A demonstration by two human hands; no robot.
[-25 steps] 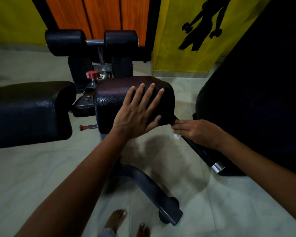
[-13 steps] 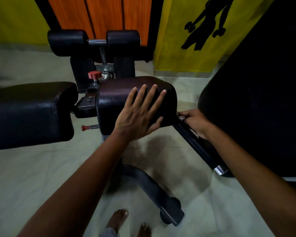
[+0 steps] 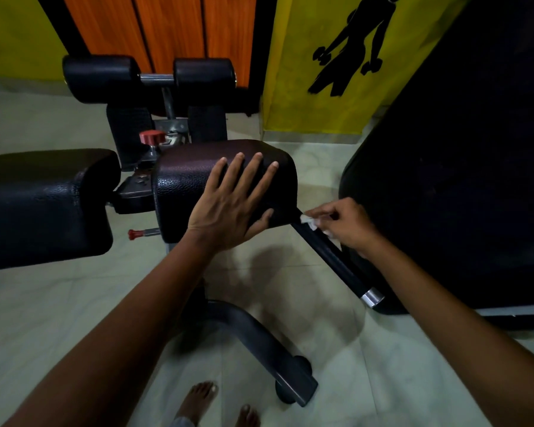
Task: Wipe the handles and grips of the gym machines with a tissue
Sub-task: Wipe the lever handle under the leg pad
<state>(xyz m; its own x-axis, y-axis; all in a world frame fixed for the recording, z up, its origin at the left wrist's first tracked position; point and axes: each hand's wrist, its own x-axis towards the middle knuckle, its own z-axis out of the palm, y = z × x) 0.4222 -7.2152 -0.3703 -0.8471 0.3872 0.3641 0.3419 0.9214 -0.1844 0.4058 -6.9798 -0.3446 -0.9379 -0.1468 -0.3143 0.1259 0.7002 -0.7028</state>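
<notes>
A black textured handle grip (image 3: 333,255) with a silver end cap slants down to the right from under a dark leather pad (image 3: 198,177). My right hand (image 3: 346,224) pinches a white tissue (image 3: 309,221) against the upper end of that grip, close to the pad. Part of the tissue is hidden under my fingers. My left hand (image 3: 232,204) lies flat on the front of the pad with fingers spread and straight.
A second leather pad (image 3: 43,204) stands at the left. Two foam rollers (image 3: 148,77) sit behind on a steel bar, with a red knob (image 3: 151,137) below. A large black padded surface (image 3: 450,180) fills the right. The machine's floor foot (image 3: 269,352) and my bare toes are below.
My right hand has slid up the handle grip toward the pad and the white tissue now shows at its fingertips. My left hand stays flat on the pad.
</notes>
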